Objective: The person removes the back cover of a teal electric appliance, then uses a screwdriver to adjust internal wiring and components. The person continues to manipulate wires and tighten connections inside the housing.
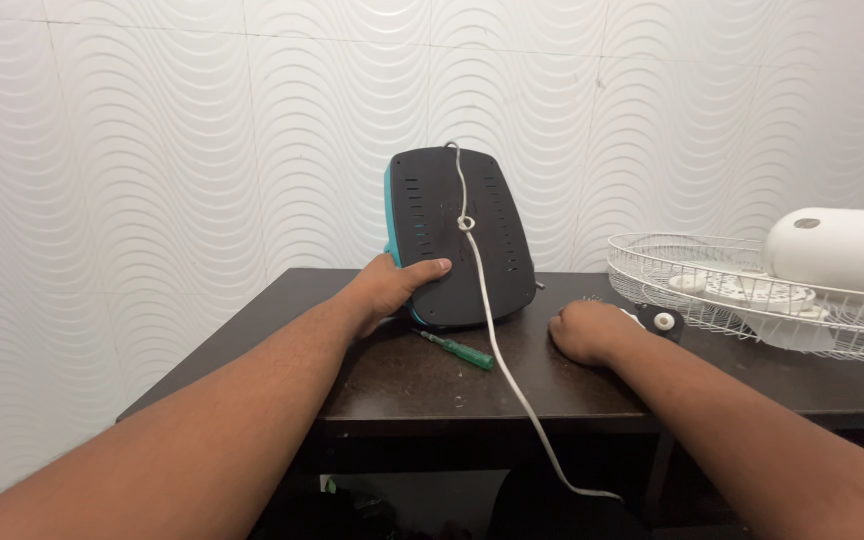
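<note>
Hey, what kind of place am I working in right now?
Probably a home repair corner: a dark wooden table against a white wavy-patterned wall, a green-handled screwdriver, and a white wire fan guard lying beside a black and teal appliance housing.

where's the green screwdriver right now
In the head view the green screwdriver lies flat on the dark table, just in front of the black fan base, between the left hand and the white cord.

Black teal-edged fan base (462,240) upright on edge, table rear.
</note>
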